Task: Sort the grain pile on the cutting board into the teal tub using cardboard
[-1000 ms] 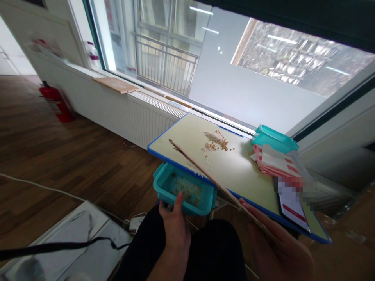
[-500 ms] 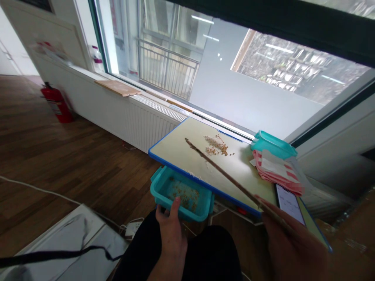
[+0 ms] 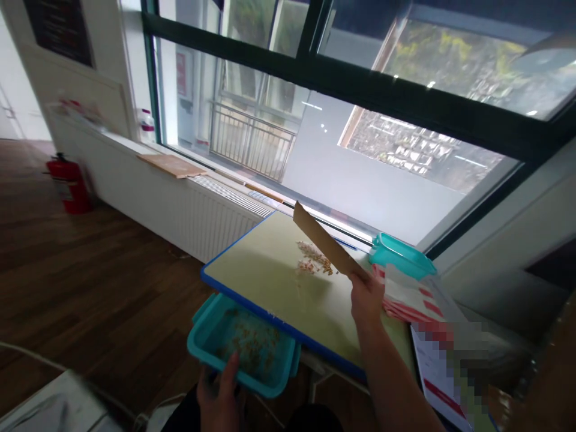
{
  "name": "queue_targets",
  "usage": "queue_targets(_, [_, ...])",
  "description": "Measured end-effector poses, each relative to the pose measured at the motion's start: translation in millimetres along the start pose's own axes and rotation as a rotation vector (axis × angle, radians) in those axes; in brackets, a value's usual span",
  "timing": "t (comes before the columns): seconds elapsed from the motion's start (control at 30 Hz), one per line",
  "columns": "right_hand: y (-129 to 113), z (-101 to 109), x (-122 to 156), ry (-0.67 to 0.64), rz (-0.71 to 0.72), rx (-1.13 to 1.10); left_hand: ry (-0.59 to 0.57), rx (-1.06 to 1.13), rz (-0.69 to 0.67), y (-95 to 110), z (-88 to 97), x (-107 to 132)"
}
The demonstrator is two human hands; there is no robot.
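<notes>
My left hand grips the near rim of a teal plastic basket, thumb over the edge. The basket sits just below the table's blue front edge, with small brown and tan bits on its bottom. My right hand is closed on the near end of a flat strip of brown cardboard. The strip slants up and away above the table, partly covering a small pile of pale and orange-brown grains. A few pale crumbs lie along the front edge.
A second teal basket stands at the table's back right, beside red-and-white folded bags. A white sheet or screen, partly pixelated, lies at the right. Behind are a radiator and window; a fire extinguisher stands far left.
My right hand has moved forward over the table and turned the cardboard from edge-on to showing its broad face. The view has tilted up; my left hand still holds the basket.
</notes>
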State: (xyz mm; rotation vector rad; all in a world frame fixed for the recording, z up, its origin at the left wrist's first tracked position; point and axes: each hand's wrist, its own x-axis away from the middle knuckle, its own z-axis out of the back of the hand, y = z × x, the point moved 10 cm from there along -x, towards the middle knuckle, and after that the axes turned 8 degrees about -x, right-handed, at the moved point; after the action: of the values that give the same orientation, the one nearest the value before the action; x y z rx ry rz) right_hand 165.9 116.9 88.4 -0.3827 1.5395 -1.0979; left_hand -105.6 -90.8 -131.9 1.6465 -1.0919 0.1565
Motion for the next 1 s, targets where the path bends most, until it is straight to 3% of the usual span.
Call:
queue_targets(0.17, [18,-4,6,0.031,-0.080,-0.126,0.058,0.039,-0.002,-10,-6.6,0])
queue_targets(0.4, [-1,-17,7,-0.117,0.004,0.044,0.106,0.019,-0.018,-33,-9.9,0])
queue_targets(0.53, [-6,-12,8,-0.085,0.073,0.144,0.098,0.025,-0.090,-28,-11.2,4])
queue_targets(0.67, [-8,-13,10,-0.112,0.159,0.200,0.108,0.092,-0.051,-24,-10.7,7])
queue_targets(0.83, [-2,-9,11,-0.105,0.111,0.197,0.121,0.096,-0.090,-15,-4.8,13])
queue_targets(1.0, [2,-9,11,-0.111,0.077,0.208,0.070,0.097,-0.095,-20,-3.4,17])
